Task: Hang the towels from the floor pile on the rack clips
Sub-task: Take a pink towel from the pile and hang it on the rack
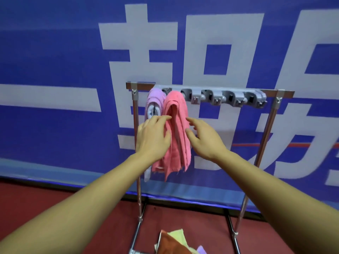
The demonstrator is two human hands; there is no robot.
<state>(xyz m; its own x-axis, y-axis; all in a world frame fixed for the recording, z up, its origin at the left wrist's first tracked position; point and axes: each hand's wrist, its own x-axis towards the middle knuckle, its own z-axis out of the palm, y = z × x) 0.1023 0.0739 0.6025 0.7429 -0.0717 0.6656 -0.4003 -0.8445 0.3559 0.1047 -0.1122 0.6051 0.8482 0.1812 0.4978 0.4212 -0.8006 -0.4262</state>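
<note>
Head view, as we list it: a pink towel (176, 129) hangs from the rack (271, 125) at frame centre, with a purple towel (155, 101) just left of it and bare clips (229, 97) to its right. Our left hand (152, 138), fingers straight, touches the pink towel's left edge. Our right hand (205, 138), fingers loosely spread, holds nothing beside its right edge. The floor pile (174, 242) lies at bottom centre.

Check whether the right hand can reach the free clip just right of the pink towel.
Probably yes. The right hand is open, holds nothing and sits just below the free clip; nothing lies between them, and the pink towel hangs beside it.
</note>
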